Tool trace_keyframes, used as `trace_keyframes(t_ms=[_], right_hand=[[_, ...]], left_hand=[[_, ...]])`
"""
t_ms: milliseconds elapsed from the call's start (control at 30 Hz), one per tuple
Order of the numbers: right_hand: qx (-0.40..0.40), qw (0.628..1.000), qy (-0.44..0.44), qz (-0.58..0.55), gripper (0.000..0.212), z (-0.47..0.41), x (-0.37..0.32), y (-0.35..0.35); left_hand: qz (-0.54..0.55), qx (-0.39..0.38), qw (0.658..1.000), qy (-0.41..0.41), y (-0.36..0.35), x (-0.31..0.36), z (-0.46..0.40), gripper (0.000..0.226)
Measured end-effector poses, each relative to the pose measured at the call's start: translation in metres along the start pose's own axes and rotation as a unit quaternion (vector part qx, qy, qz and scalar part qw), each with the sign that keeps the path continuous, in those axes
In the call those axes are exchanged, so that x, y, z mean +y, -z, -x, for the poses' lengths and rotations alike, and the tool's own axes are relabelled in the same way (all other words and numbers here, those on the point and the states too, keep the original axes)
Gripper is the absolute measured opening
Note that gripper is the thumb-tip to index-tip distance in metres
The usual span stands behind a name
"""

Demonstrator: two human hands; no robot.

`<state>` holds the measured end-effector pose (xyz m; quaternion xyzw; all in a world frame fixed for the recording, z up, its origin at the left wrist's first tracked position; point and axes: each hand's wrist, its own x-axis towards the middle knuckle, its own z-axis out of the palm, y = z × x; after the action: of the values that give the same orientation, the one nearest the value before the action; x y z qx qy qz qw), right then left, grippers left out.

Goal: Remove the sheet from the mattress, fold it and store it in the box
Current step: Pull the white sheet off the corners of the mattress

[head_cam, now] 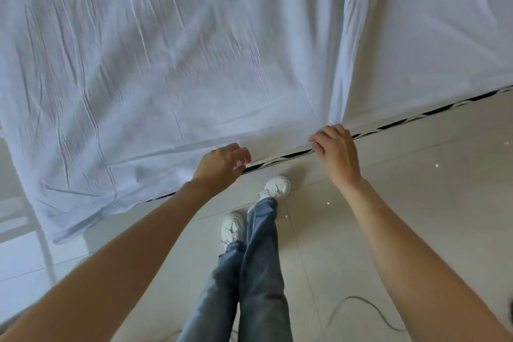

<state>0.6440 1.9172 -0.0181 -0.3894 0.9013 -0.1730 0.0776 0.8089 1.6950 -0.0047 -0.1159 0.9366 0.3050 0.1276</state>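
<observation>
At the left, the white sheet (166,64) lies wrinkled across the mattress (433,44), and its loose near-left corner spills over the mattress edge toward the tiled floor (402,203). The left hand (219,166) sits at the near edge, fingers curled loosely right at the hem; they touch the cloth, though whether they truly pinch it is hard to tell. Just to its right, along the same edge, the right hand (336,150) has its fingers hooked over the hem and grips it, with folds of cloth radiating up from that grip. Both hands are equally close to the sheet, which stretches away from the fingers across the mattress; the hem between them runs roughly left to right, rising toward the right. Judging by this, pulling back toward the body would draw the sheet off. Below, jeans and white shoes (274,189) stand on the floor, with a thin cable (369,305) at lower right. No box is in view.
</observation>
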Motion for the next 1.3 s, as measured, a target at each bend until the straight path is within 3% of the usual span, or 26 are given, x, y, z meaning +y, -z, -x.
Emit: trace_keyframes(t_ms=[167,367,533,700,867,1000,1100,1300], right_hand=[[-0.063,0.994,-0.049,-0.069,0.018,0.017,0.010,-0.021],[0.013,0.999,0.001,-0.049,0.025,-0.006,0.038,0.035],[0.066,0.997,0.022,0.021,0.023,-0.078,0.104,0.092],[0.070,0.996,0.039,0.025,0.022,-0.179,0.174,0.106],[0.012,0.996,0.084,-0.029,0.025,-0.262,0.227,0.092],[-0.033,0.991,0.133,-0.008,0.045,-0.312,0.254,0.075],[-0.042,0.985,0.168,0.012,0.049,-0.342,0.261,0.062],[0.025,0.963,0.262,0.060,0.013,-0.371,0.271,0.069]], left_hand=[[-0.035,-0.065,0.997,0.039,-0.021,0.001,-0.007,0.030],[-0.005,0.031,0.999,0.005,0.008,0.040,-0.056,0.021],[0.011,0.113,0.994,-0.003,0.044,0.095,-0.147,0.020],[0.057,0.107,0.988,0.092,0.033,0.145,-0.259,0.036],[0.064,0.055,0.970,0.226,0.010,0.173,-0.359,0.059],[0.033,0.060,0.958,0.278,0.002,0.171,-0.395,0.043],[-0.024,0.080,0.964,0.252,0.005,0.169,-0.396,0.018],[0.016,0.205,0.975,0.085,0.017,0.176,-0.385,0.004]])
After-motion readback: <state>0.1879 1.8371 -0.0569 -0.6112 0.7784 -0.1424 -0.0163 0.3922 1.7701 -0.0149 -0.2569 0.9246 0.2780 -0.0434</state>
